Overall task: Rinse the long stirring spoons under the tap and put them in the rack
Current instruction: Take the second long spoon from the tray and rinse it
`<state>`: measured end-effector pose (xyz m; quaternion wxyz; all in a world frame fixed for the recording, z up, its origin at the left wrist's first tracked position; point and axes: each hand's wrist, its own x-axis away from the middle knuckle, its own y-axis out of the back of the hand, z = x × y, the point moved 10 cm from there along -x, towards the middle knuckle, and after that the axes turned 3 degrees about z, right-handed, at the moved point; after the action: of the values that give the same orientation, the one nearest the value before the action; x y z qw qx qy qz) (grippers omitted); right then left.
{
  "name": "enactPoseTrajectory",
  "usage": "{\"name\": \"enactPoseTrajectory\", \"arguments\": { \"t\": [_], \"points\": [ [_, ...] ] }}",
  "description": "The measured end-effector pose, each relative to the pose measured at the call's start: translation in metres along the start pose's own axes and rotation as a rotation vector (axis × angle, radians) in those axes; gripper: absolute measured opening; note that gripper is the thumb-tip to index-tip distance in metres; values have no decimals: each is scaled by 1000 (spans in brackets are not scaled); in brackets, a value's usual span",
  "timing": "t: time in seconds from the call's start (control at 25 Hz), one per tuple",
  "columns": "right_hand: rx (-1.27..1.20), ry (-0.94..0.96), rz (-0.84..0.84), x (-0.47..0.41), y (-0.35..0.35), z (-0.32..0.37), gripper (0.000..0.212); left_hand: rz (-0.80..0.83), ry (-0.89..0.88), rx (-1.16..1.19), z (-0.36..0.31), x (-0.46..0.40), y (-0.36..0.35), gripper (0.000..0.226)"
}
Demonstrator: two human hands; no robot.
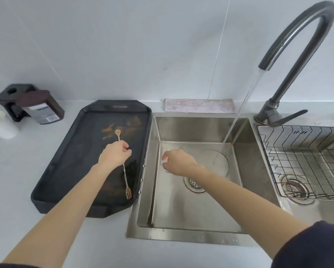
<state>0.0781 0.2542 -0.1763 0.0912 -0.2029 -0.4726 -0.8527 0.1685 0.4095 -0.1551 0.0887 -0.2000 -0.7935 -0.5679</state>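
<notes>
1. Left hand pinched on the mid-shaft of one long spoon, over the black tray; bowl end pointing away, small fork end toward the body. Cannot tell whether the fork tip touches the tray.
2. Right hand over the left sink, holding nothing, fingers loosely curled and half open, well short of the stream.
3. Step in hand, judged: pick-up, rinse not yet begun.
4. Next move, likely: carry the spoon right across the tray rim into the water, perhaps passing it to the free hand, then on to the rack further right.
5. Tap running, stream landing beside the drain.
6. Count: one spoon in view, one tray, one tap, one rack holding no spoons, two sink bowls, one cloth behind the sink.
</notes>
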Motion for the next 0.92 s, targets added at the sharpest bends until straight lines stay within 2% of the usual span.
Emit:
{"name": "enactPoseTrajectory", "arguments": {
  "t": [0.2,0.36,0.52,0.68,0.92],
  "points": [
    [21,37,1,-16,-18,49,27,-26,111,-48,36,-9,2,32],
    [43,77,27,-30,-35,77,27,16,145,-22,49,-19,-8,35],
    [158,94,20,-42,-49,88,32,42,144,30,53,-26,-21,36],
    [279,121,-16,-48,-54,95,39,76,168,20,57,-28,-29,28],
    [269,142,-81,-49,-55,97,34,107,224,2,57,-29,-31,29]
  ]
}}
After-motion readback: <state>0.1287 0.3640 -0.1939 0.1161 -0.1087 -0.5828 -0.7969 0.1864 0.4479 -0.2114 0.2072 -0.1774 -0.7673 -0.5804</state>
